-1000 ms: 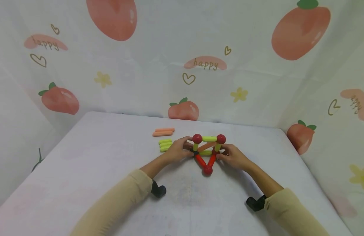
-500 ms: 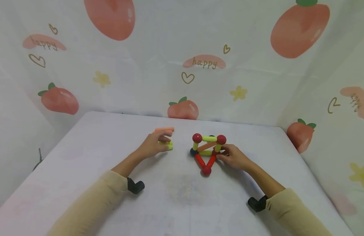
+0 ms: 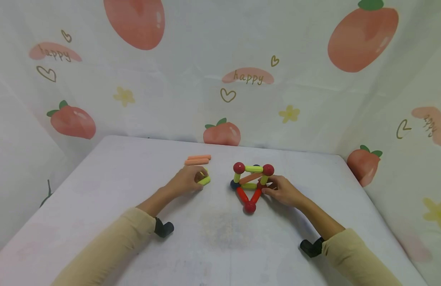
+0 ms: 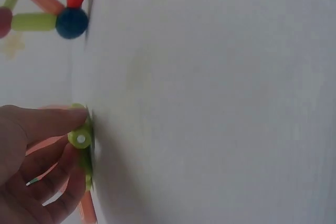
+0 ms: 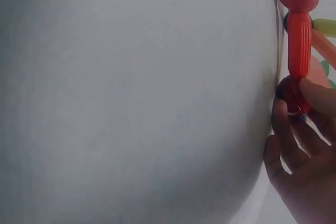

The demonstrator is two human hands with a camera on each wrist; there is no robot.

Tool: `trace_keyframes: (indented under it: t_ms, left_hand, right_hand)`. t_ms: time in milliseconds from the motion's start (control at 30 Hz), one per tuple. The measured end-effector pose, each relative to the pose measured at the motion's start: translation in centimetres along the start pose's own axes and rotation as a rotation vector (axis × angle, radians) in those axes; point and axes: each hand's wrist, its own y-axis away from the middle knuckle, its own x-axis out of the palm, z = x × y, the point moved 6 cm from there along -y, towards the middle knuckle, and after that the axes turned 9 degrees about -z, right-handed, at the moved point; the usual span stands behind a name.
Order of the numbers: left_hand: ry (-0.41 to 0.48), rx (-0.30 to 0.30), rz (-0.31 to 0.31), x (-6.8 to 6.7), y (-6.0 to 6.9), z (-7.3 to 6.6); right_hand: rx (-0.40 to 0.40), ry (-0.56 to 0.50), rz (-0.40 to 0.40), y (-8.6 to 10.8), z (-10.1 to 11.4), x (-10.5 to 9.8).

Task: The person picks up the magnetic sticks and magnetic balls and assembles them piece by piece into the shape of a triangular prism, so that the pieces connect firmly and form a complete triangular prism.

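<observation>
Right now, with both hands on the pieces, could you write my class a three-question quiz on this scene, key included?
1. Multiple choice: Which hand touches the ball-and-rod frame? A) left only; B) right only; C) neither.
2. True or false: The left hand is pinching a blue ball.
3. Fill in: In the head view, the two rods meeting at the frame's lowest ball are ____.

Key:
1. B, the right hand.
2. False; it pinches a yellow-green rod.
3. Red.
</observation>
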Motion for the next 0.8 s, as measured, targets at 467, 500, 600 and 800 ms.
trace_keyframes:
  t_ms: [467, 500, 600, 800]
  left_hand:
    - [0.441, 0.130, 0.148, 4.9, 0.4, -7.9]
    - [0.475, 0.139, 0.148, 5.2, 0.4, -8.5]
    - [0.532, 0.159, 0.160, 6.2, 0.2, -10.1]
    - [0.463, 0.172, 0.209, 7.4, 0.2, -10.8]
  right_hand:
    - [-0.013, 0.001, 0.003, 0.0, 0.1, 0.0]
    - [-0.016, 0.000, 0.002, 0.0, 0.1, 0.0]
    - [-0.029, 0.004, -0.001, 0.0, 0.1, 0.0]
    - [-0.046, 0.018, -0.012, 0.1, 0.0, 0.0]
